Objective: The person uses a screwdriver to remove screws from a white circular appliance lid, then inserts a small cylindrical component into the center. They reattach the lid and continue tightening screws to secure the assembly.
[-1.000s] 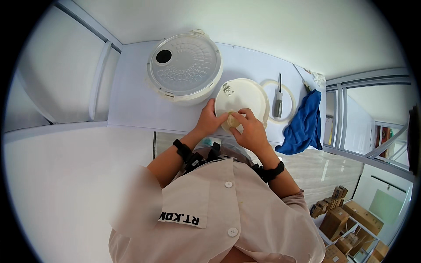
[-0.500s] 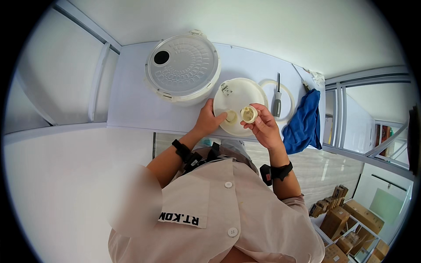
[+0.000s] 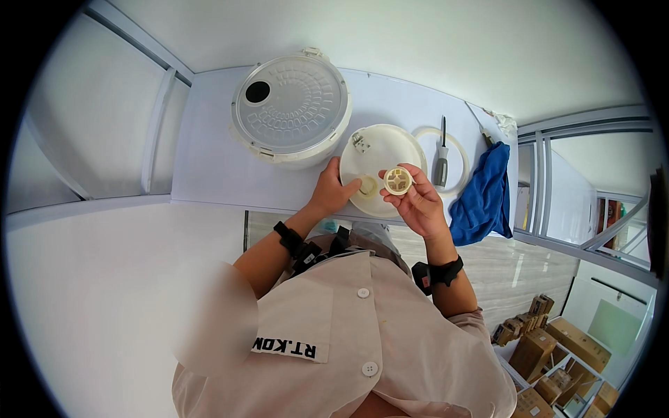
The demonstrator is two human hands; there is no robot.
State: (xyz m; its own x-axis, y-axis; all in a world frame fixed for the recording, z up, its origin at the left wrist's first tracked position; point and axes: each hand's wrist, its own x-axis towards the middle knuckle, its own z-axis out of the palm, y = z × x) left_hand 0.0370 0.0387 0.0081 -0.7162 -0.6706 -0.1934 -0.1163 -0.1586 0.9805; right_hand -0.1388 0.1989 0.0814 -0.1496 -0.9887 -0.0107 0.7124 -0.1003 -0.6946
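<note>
A white round plastic cover (image 3: 380, 143) lies near the front edge of the table, with a small metal fitting toward its far left rim and a yellowed round recess (image 3: 367, 186) in its near part. My left hand (image 3: 330, 189) grips the cover's left rim, thumb on top beside the recess, fingers partly hidden. Above the cover's near right side, my right hand (image 3: 418, 202) pinches a small cream round plastic cap (image 3: 398, 181) between thumb and fingers. The cap's spoked face, with several openings, is turned up.
Behind my left hand stands a white round appliance (image 3: 293, 111) with a clear-looking lid. To the right are a white ring (image 3: 461, 157), a grey-handled screwdriver (image 3: 441, 164), a blue cloth (image 3: 484, 195) and another thin-shafted tool (image 3: 486, 136). A wall rises behind the table (image 3: 209, 139).
My right hand has turned the cap, so its spoked face now shows where its hollow side showed before. My left hand stays on the cover.
</note>
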